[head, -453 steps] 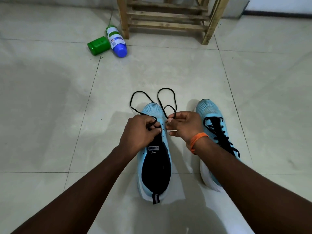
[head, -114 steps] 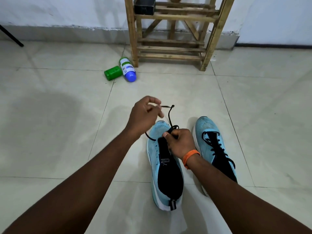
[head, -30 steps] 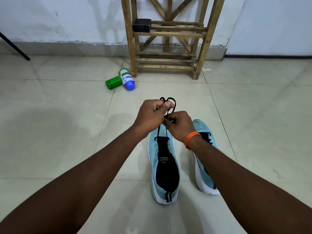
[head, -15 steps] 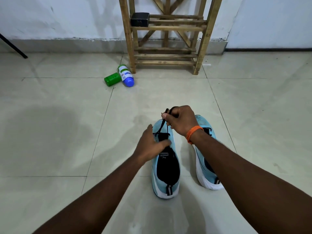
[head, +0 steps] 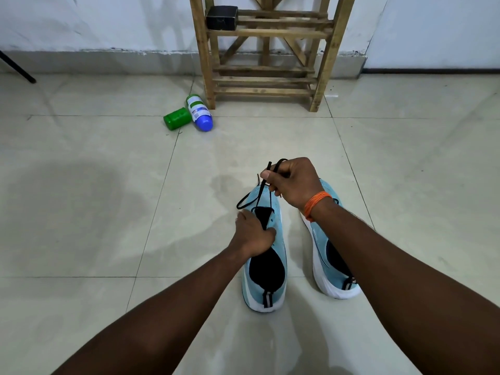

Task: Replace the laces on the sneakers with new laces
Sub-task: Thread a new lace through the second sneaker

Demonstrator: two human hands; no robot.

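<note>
On the tiled floor (head: 108, 212), the left hand (head: 253, 234) grips the light-blue sneaker (head: 266, 286) at its throat; the right hand (head: 294, 182) (orange band at the wrist) pinches the black lace (head: 260, 196) above the toe.

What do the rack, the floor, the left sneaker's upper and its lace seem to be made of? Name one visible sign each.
Rack: bare, unvarnished wood; pale, rough slats with grain.
Floor: glazed tile, probably ceramic; grout lines and a soft sheen.
Left sneaker upper: light-blue knit fabric, matt; the white sole is likely foam or rubber.
Lace: black textile cord, limp; the weave is too small to tell.
</note>
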